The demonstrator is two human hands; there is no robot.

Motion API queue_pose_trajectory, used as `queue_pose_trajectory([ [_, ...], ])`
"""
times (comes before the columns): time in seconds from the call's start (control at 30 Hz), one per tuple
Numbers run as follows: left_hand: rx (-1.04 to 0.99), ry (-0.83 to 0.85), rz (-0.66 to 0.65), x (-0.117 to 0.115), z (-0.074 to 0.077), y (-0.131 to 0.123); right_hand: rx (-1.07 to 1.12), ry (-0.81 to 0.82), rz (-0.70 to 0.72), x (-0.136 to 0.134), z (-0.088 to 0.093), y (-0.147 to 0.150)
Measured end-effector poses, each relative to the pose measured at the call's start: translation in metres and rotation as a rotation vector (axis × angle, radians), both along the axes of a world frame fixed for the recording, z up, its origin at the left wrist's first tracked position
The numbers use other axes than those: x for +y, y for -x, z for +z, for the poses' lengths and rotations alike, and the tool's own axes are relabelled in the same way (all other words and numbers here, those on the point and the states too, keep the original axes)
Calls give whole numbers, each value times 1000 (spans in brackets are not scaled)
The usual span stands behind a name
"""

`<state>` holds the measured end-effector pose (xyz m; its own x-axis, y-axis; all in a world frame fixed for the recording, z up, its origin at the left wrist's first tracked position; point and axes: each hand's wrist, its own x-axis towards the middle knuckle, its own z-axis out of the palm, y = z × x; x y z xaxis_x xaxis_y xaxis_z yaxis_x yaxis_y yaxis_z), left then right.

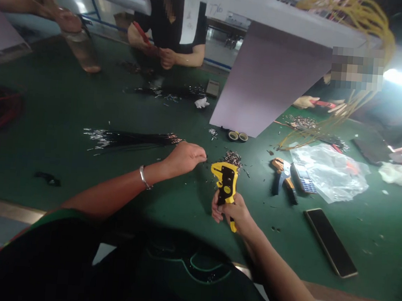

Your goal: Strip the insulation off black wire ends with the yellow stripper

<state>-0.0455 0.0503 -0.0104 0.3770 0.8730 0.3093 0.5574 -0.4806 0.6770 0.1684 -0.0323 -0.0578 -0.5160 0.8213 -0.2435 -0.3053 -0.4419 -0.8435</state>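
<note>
My right hand (232,213) is wrapped round the handles of a yellow and black wire stripper (226,182), jaws pointing away from me over the green table (51,111). My left hand (184,157), a metal bangle on its wrist, reaches forward with fingers pinched together at the end of a bundle of black wires with bare metal tips (128,139); what the fingertips hold is too small to tell. A small pile of stripped wire ends (233,157) lies just beyond the stripper's jaws.
An orange and blue plier tool (282,173), a keypad phone (303,177), a clear plastic bag (328,170) and a dark smartphone (329,242) lie at right. Tape rolls (237,135) sit by a white board (269,81). A person opposite (172,32) handles wires.
</note>
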Motion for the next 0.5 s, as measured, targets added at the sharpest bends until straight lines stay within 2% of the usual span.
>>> queue_pose_trajectory([
  [0.17,-11,-3,19,-1,0,-2,-10,-35,-91,5,-6,1],
  [0.37,-15,2,46,1,0,-2,-11,-9,-6,1,-3,3],
  [0.5,-34,-21,54,1,-1,-3,41,-16,-24,3,-2,1],
])
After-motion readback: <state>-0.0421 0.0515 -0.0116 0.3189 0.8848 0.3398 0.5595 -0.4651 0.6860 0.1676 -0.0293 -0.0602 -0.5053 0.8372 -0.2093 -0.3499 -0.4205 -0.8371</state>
